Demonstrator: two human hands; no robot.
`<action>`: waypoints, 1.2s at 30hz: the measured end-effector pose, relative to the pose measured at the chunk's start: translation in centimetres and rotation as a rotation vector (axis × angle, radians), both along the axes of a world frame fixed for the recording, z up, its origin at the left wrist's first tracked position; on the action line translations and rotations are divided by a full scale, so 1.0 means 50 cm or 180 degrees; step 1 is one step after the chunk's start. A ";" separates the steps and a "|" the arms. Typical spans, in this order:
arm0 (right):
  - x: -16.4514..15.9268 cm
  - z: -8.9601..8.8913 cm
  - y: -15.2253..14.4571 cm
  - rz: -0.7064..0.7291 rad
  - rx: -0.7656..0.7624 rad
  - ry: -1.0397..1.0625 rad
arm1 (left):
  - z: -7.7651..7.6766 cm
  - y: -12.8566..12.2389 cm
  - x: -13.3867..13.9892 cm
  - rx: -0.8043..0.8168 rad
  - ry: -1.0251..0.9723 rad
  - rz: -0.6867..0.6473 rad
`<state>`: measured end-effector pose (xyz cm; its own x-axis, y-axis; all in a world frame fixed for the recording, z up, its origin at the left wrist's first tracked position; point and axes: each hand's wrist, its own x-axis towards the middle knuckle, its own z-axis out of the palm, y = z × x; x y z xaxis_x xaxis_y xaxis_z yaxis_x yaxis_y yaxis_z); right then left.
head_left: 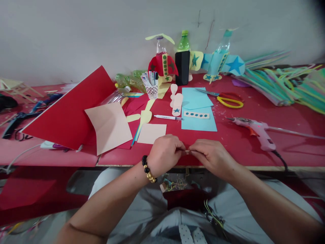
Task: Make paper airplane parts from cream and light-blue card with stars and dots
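Observation:
Close to the table's front edge, my left hand (166,152) and my right hand (214,156) meet fingertip to fingertip, both closed in a pinch. Between them shows a small pale paper piece (187,152), mostly hidden by the fingers. Just beyond my left hand lies a cream paper sheet (152,133). Past the fingertips are light blue paper sheets (199,125), with a cream strip of dark dots (196,115) on top. A white marker (168,117) lies to the left of the blue sheets.
Scissors (230,102) and a pink glue gun (256,132) lie at right. A pen cup (152,91), a black phone (182,67) and bottle planes, one red (162,64) and one blue (220,61), stand behind. A red board (76,112) leans at left.

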<state>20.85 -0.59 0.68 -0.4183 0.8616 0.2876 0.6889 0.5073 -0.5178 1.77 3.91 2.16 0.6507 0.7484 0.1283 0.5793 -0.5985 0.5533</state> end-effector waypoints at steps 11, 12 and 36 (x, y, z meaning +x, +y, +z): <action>0.000 -0.001 -0.002 0.0001 0.0213 0.0019 | 0.008 0.005 -0.003 -0.0243 0.0053 -0.0143; 0.001 -0.001 -0.002 0.0019 0.0240 0.0023 | 0.009 0.005 -0.003 -0.0266 0.0075 -0.0179; -0.002 0.030 0.005 0.0025 -0.0507 0.0104 | 0.002 0.009 -0.008 -0.0540 -0.0055 -0.0007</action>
<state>20.76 -0.34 2.20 -0.4178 0.8941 0.1612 0.6667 0.4222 -0.6142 1.34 4.35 2.27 0.6510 0.7590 0.0114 0.5677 -0.4968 0.6564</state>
